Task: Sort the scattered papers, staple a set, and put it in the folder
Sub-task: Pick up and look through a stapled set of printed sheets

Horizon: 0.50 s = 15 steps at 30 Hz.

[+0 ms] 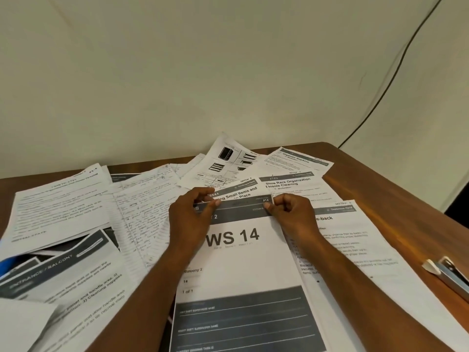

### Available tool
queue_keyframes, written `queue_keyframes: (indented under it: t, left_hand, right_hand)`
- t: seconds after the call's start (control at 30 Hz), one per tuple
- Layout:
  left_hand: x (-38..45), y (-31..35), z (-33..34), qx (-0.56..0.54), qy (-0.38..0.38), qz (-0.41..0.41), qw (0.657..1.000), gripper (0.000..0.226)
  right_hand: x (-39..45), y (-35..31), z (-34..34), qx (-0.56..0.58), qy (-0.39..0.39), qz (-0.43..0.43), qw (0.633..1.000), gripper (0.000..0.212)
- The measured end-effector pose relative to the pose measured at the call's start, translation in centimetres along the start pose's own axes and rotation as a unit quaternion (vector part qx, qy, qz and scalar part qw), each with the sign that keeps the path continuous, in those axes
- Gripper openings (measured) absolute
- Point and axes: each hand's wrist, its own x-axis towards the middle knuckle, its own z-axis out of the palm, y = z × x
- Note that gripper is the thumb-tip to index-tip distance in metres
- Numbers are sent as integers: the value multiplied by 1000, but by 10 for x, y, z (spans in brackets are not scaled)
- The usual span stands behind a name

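WS 14 sheet (243, 270) atop paper pile, mid counter (396, 199). Handwritten page (142, 212) left of it. Diagram page (223, 161) behind. Stapler (449, 273) right, at counter edge. Folder (7, 260) far left, under papers.

- The desk (396, 199) is brown wood-look board with a smooth, faintly shiny finish.
- The scattered papers (63, 207) are thin matt white sheets, some creased or curled.
- The "WS 14" sheet (236, 265) is smooth matt paper with flat dark-grey printed bands.
- The stapler (449, 273), near right, is glossy bright metal.
- The wall (203, 72) is matt and pale.
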Motion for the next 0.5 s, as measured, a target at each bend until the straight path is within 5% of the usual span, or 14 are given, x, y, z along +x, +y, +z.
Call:
queue_keyframes:
  t: [0.33,0.5]
  left_hand:
    - [-3,1,-1,6,6,-3,1000,30]
    - [-5,3,-2,17,17,3,1000,35]
  right_hand:
    - [-3,3,4,-50,21,-26,998,17]
    - [-7,-3,2,36,10,-4,999,12]
